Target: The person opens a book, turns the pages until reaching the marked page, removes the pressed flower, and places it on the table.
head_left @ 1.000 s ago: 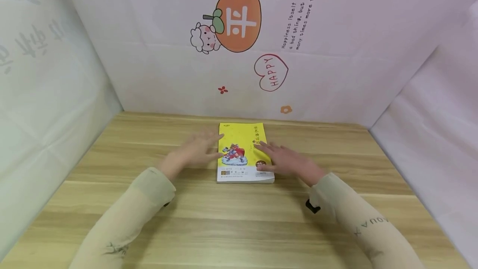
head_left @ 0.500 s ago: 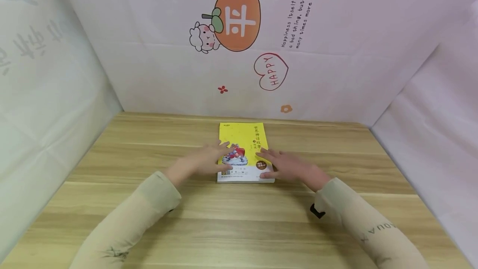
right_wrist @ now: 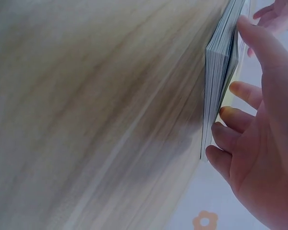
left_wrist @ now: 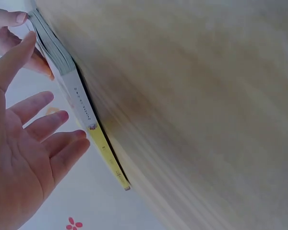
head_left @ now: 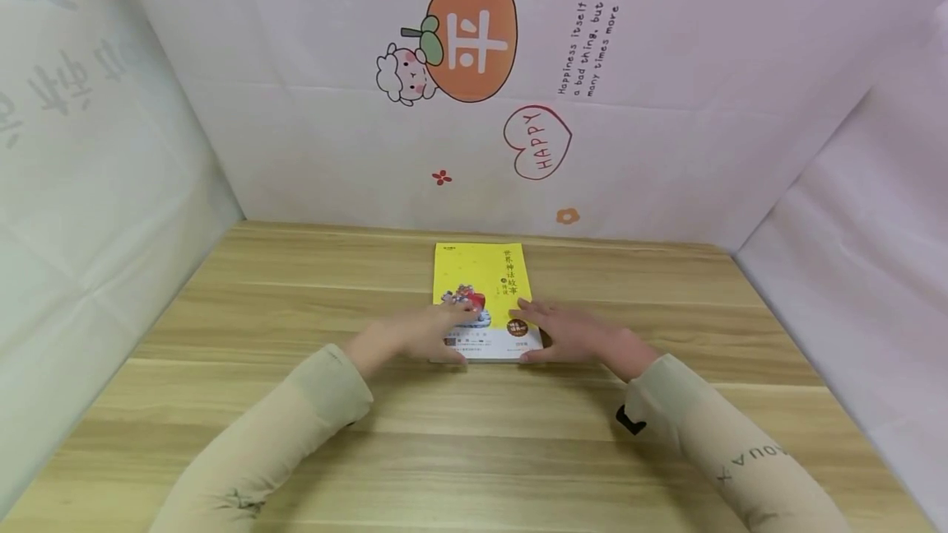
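Observation:
A yellow and white paperback book [head_left: 474,266] lies flat near the back of the table, cover up, with a cartoon figure on it. My left hand [head_left: 418,331] hovers at its near left corner, fingers spread over the cover and blurred by motion. In the left wrist view the book's spine [left_wrist: 100,139] lies beside the loosely extended fingers. My right hand [head_left: 573,331] is at the near right corner, fingertips over the cover. In the right wrist view its thumb [right_wrist: 261,40] reaches the near corner, where the cover stands slightly apart from the page block [right_wrist: 216,81].
The wood-grain table [head_left: 474,451] runs around the book on all sides. White printed cloth walls [head_left: 333,155] rise behind it and at both sides. A black band [head_left: 630,419] shows below the right sleeve.
My left hand has moved right and nearer, from the book's left edge to its near left corner. The right hand has slid slightly nearer along the right side. The book has stayed put.

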Action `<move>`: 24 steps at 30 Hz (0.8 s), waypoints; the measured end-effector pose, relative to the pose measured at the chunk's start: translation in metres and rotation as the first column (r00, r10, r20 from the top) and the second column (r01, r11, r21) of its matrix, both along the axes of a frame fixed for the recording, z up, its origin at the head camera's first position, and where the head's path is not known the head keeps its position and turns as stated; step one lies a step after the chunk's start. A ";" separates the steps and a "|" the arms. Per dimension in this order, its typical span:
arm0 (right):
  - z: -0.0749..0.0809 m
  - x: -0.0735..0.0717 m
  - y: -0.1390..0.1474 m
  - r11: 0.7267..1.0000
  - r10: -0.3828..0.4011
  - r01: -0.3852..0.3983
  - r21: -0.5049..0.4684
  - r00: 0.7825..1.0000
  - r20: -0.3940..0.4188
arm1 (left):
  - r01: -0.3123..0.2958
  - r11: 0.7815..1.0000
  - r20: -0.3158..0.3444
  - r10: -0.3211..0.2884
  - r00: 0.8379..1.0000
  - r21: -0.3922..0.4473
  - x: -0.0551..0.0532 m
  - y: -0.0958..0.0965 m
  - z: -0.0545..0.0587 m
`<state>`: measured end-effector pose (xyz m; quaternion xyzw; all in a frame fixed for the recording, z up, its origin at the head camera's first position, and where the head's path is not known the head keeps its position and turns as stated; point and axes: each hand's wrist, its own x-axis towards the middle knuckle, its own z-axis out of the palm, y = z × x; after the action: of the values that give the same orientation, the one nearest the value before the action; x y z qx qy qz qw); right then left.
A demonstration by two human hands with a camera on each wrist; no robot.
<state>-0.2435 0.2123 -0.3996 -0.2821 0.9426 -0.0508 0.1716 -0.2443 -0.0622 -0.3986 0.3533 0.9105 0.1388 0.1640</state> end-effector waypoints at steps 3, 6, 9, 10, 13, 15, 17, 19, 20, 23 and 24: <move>-0.002 -0.001 0.000 1.000 0.004 -0.004 -0.008 1.000 0.001 | 0.011 1.000 -0.011 -0.011 1.000 -0.015 0.000 0.001 -0.002; -0.004 -0.002 0.001 1.000 0.013 -0.013 -0.017 1.000 -0.001 | 0.018 1.000 -0.007 -0.018 1.000 -0.023 0.000 0.002 -0.003; -0.005 -0.003 0.001 0.999 0.022 -0.022 -0.032 1.000 0.000 | 0.032 0.999 -0.002 -0.032 0.999 -0.014 0.000 0.001 -0.002; -0.005 -0.003 0.001 0.999 0.022 -0.022 -0.034 1.000 0.003 | 0.035 0.999 -0.001 -0.035 0.999 -0.015 0.000 0.001 -0.002; -0.003 -0.003 0.001 0.999 0.025 -0.024 -0.034 1.000 0.014 | 0.050 0.999 -0.009 -0.050 0.999 -0.012 0.000 0.001 -0.002; -0.003 -0.003 0.000 0.999 0.030 -0.029 -0.031 0.999 0.020 | 0.053 0.998 -0.011 -0.054 0.998 -0.015 0.000 0.001 -0.002; -0.001 -0.003 0.000 0.999 0.035 -0.034 -0.023 0.999 0.023 | 0.055 0.998 -0.014 -0.055 0.998 -0.016 0.000 0.001 -0.002; -0.001 -0.004 0.000 0.999 0.041 -0.041 -0.020 0.999 0.020 | 0.055 0.998 -0.011 -0.055 0.998 -0.017 -0.001 0.001 -0.003; -0.001 -0.004 0.000 0.999 0.049 -0.049 -0.019 0.999 0.015 | 0.053 0.998 -0.010 -0.053 0.999 -0.019 -0.001 0.002 -0.003; 0.002 -0.004 0.001 0.997 0.066 -0.066 -0.032 0.998 0.005 | 0.048 0.999 -0.007 -0.048 0.999 -0.023 -0.003 0.003 -0.004; 0.002 -0.005 0.001 0.997 0.072 -0.072 -0.038 0.997 -0.001 | 0.046 0.999 -0.006 -0.047 0.999 -0.026 -0.003 0.003 -0.004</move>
<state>-0.2482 0.2135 -0.3978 -0.3191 0.9306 -0.0625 0.1682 -0.2474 -0.0592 -0.4024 0.3726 0.9043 0.1221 0.1689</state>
